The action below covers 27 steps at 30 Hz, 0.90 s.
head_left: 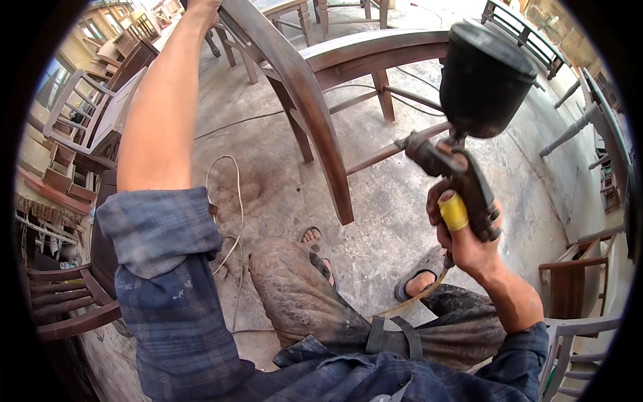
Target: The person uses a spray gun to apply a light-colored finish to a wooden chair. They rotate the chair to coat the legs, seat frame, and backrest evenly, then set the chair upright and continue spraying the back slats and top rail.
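My right hand (474, 251) is wrapped around the grip of a spray gun (474, 184). A black paint cup (487, 84) sits on top of the gun, and a yellow band (453, 210) shows next to my fingers. From the bottom of the grip runs a yellowish air hose (425, 293). My left arm reaches far forward, and my left hand (204, 5) grips a dark brown wooden chair (315, 110) near the upper edge of the picture; its fingers are partly cut off there. The chair is tipped, with one long curved post pointing toward me.
A thin pale cable (240, 194) curls over the concrete floor at my left, and a dark hose (254, 119) passes behind the chair. Grey chair frames (74, 114) and brown slatted furniture (74, 301) stand on the left. More table and chair frames (579, 120) line the right.
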Each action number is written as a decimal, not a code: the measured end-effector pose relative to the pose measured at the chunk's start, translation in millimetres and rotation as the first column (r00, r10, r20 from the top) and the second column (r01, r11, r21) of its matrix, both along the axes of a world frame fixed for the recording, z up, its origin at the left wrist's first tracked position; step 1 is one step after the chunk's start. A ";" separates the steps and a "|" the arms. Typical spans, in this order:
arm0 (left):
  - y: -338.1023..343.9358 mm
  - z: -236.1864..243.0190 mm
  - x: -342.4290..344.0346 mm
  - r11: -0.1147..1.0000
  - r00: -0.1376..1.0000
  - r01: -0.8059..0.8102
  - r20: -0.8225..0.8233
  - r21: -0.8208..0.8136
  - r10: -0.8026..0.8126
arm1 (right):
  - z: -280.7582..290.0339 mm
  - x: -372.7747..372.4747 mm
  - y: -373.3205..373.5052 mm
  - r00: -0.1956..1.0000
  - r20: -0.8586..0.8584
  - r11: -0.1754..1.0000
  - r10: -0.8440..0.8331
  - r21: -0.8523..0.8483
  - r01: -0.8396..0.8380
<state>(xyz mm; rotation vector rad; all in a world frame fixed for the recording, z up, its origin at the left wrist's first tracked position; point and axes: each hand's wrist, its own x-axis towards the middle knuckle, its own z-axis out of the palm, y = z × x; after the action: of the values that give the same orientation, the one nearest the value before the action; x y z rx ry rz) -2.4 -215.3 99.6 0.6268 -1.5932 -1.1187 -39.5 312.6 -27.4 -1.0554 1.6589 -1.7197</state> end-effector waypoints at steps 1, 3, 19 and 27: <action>1.6 -1.0 -1.0 1.000 1.000 -0.003 0.000 0.012 0.003 | 1.6 -2.4 -2.3 1.000 0.000 1.000 -0.003 -0.027 0.003; 4.0 -1.8 -1.2 0.999 1.000 -0.008 0.002 0.036 0.008 | -2.2 -8.2 -1.1 0.999 -0.050 1.000 0.003 -0.029 -0.004; 9.3 -4.5 -5.7 0.997 0.996 0.079 -0.048 -0.012 -0.080 | -49.2 -11.0 56.9 0.992 -0.126 0.975 0.023 0.222 0.006; 23.3 -0.9 4.8 0.998 0.998 0.068 -0.006 -0.018 -0.068 | 22.6 -10.4 -6.2 0.999 -0.041 0.999 0.035 0.005 -0.035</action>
<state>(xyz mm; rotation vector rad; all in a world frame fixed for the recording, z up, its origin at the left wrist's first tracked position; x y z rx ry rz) 2.4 -192.0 98.7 0.5603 -1.6271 -1.1544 -49.9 306.3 -4.7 -1.1184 1.6583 -1.6819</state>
